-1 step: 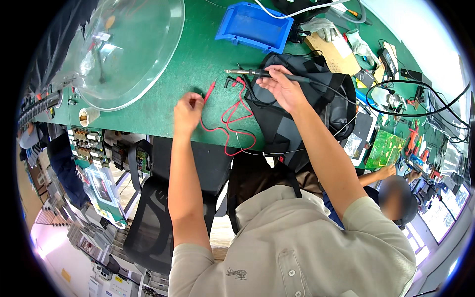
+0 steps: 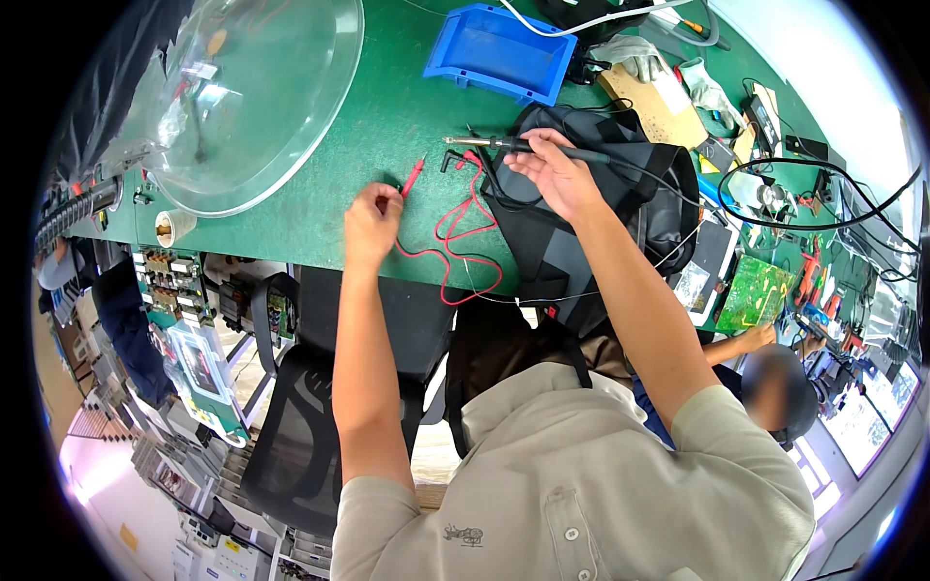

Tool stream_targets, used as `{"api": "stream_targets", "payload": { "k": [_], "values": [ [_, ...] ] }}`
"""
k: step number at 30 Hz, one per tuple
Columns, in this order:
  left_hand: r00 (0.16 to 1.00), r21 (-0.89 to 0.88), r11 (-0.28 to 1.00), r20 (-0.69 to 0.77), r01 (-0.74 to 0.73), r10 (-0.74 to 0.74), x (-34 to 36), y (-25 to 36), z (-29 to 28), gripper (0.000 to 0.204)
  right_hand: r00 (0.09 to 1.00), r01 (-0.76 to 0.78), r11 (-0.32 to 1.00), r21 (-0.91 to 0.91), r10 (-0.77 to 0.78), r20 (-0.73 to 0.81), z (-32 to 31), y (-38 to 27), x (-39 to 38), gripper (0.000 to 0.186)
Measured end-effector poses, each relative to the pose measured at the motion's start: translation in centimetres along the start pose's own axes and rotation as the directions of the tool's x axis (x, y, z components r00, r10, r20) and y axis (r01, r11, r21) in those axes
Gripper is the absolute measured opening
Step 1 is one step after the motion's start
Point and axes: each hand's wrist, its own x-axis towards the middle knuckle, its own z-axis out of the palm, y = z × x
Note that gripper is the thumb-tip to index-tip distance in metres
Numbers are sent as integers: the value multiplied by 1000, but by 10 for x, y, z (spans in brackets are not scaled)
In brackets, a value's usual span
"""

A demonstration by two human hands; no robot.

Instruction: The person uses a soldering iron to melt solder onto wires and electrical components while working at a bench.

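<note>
My right hand (image 2: 557,174) grips a soldering iron (image 2: 509,143) by its dark handle, its metal tip pointing left over the green bench. From the handle's rear a black cable runs right. My left hand (image 2: 373,225) is closed in a pinch at the bench's near side; a small dark bit shows at its fingertips, too small to name. Just beside those fingertips lies a red test probe (image 2: 414,176) with its tip pointing away from me. Its red lead (image 2: 448,254) loops over the bench toward the black angled plug (image 2: 452,158). Beneath my right hand spreads a black bag (image 2: 581,213).
A large clear plastic dome (image 2: 262,107) covers the far left. At the back sits a blue bin (image 2: 504,53). Gloves (image 2: 635,56), a green circuit board (image 2: 756,292) and looped black cable crowd the right, where another person's hand (image 2: 758,336) reaches in. A solder spool (image 2: 174,229) stands left.
My left hand has shifted very slightly to the right, still pinched. My right hand and the soldering iron stay in nearly the same place.
</note>
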Motion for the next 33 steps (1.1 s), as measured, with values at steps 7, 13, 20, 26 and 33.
{"api": "stream_targets", "payload": {
  "k": [7,13,20,26,33],
  "values": [
    [925,307,897,-105,-318,364,-36,5,33,5,1000,6,1000,14,-6,-20,3,2,2,15],
    [976,304,938,-83,-166,200,-56,2,45,4,999,-8,1000,7,8,32,6,-3,0,15],
    [997,-155,987,-47,48,-56,-46,-15,22,3,988,-27,999,-42,33,152,23,0,11,16],
    [987,-448,884,142,131,-74,24,-11,-34,5,991,-21,999,-46,27,128,31,5,17,13],
    [874,-272,954,486,127,22,92,-6,-41,9,992,5,989,-147,14,126,21,17,6,12]
  ]
}}
